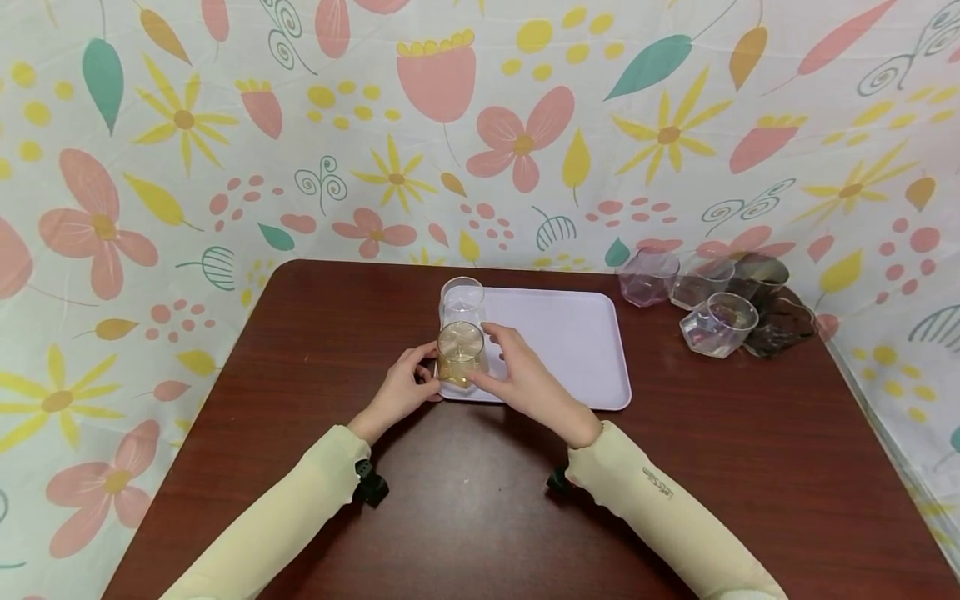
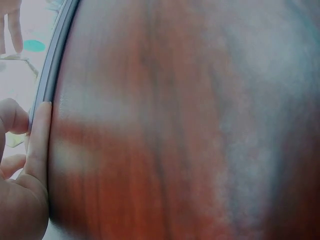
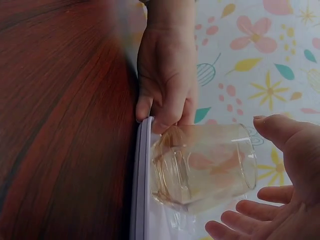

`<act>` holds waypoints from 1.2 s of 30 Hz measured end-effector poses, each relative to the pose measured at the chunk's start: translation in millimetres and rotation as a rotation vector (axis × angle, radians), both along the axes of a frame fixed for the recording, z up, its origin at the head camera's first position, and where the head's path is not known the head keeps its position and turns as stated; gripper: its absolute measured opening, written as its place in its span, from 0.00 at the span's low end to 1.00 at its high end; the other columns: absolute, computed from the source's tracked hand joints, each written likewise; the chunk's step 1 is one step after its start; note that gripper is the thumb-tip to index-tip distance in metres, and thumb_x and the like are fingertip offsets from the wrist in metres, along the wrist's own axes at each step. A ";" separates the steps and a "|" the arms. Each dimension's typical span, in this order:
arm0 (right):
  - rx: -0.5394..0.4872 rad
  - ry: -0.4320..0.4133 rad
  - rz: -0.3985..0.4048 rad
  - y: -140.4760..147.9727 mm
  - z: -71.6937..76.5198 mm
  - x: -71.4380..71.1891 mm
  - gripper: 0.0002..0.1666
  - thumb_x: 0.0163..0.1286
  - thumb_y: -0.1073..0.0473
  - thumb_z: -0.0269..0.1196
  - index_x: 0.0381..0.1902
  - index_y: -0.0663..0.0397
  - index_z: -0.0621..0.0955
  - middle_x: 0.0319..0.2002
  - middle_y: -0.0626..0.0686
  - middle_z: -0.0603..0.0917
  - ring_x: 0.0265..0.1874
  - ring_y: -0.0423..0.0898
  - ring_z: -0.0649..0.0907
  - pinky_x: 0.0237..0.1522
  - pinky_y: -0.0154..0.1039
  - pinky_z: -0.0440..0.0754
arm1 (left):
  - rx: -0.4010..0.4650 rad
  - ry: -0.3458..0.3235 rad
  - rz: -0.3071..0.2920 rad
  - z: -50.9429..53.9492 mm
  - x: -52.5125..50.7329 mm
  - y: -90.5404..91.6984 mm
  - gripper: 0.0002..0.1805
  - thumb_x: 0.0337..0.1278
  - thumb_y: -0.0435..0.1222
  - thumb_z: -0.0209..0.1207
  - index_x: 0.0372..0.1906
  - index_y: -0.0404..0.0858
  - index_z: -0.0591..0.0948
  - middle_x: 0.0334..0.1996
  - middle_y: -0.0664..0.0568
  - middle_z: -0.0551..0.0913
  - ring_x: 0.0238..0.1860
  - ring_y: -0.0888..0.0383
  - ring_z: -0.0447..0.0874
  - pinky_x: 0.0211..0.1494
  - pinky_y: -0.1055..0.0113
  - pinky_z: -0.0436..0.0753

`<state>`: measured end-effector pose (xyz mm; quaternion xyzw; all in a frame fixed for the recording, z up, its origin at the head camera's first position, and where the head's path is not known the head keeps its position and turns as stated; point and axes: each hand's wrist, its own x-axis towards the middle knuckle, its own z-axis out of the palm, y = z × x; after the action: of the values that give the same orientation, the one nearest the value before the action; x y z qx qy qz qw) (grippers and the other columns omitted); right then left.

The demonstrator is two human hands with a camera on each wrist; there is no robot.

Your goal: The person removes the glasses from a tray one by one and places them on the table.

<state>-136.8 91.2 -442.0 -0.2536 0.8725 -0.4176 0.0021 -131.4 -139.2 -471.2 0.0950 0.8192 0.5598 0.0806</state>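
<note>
An amber-tinted drinking glass (image 1: 459, 358) stands upright on the near left corner of a pale lilac tray (image 1: 570, 342). Behind it, on the same tray, is a clear glass (image 1: 462, 302). My left hand (image 1: 405, 387) grips the tray's corner, its fingers on both sides of the rim and close against the amber glass's base. Around the other side, my right hand (image 1: 528, 379) is spread with fingers apart. In the right wrist view, a gap shows between the right hand (image 3: 280, 195) and the rim of the amber glass (image 3: 210, 165).
Several more glasses stand at the back right of the brown table (image 1: 465, 500): a purple-tinted glass (image 1: 648, 277), an iridescent clear glass (image 1: 716, 327) and dark grey glasses (image 1: 780, 325). A flowered cloth (image 1: 300, 142) hangs behind the table.
</note>
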 end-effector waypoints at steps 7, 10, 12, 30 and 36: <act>-0.008 0.012 0.030 -10.4 -3.6 -7.4 0.46 0.69 0.55 0.72 0.75 0.70 0.64 0.68 0.69 0.72 0.68 0.61 0.74 0.67 0.56 0.81 | 0.006 0.004 0.017 -38.3 -15.7 -4.8 0.39 0.50 0.17 0.58 0.73 0.26 0.69 0.59 0.34 0.73 0.37 0.52 0.78 0.34 0.61 0.94; -0.002 0.001 0.021 -12.3 -5.5 -10.0 0.47 0.68 0.55 0.72 0.75 0.71 0.63 0.68 0.69 0.71 0.68 0.61 0.74 0.67 0.56 0.81 | 0.009 -0.006 0.007 -39.7 -17.0 -6.1 0.39 0.50 0.18 0.59 0.73 0.29 0.70 0.59 0.36 0.73 0.37 0.55 0.78 0.34 0.65 0.94; 0.005 -0.003 0.016 -13.2 -6.9 -11.5 0.48 0.68 0.55 0.72 0.75 0.70 0.63 0.68 0.69 0.71 0.67 0.61 0.74 0.67 0.56 0.81 | 0.008 -0.012 0.002 -38.8 -17.1 -6.5 0.39 0.51 0.19 0.58 0.74 0.30 0.70 0.59 0.36 0.73 0.37 0.56 0.78 0.35 0.66 0.93; -0.037 -0.042 0.014 -8.1 -13.3 -16.2 0.44 0.64 0.53 0.75 0.70 0.68 0.69 0.62 0.67 0.78 0.61 0.61 0.79 0.62 0.55 0.86 | 0.009 0.000 0.013 -40.6 -15.8 -6.4 0.38 0.52 0.20 0.57 0.74 0.30 0.70 0.59 0.36 0.74 0.36 0.56 0.79 0.34 0.65 0.94; -0.029 -0.051 -0.021 3.7 -11.1 -12.2 0.44 0.64 0.53 0.75 0.70 0.67 0.70 0.61 0.66 0.79 0.60 0.60 0.80 0.60 0.54 0.87 | 0.018 0.001 0.020 -42.1 -16.2 -6.9 0.38 0.52 0.20 0.57 0.74 0.32 0.71 0.58 0.36 0.74 0.35 0.58 0.78 0.34 0.65 0.94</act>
<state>-149.0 94.9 -453.0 -0.2335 0.8687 -0.4365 0.0163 -147.6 -146.1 -513.3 0.0878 0.8153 0.5676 0.0736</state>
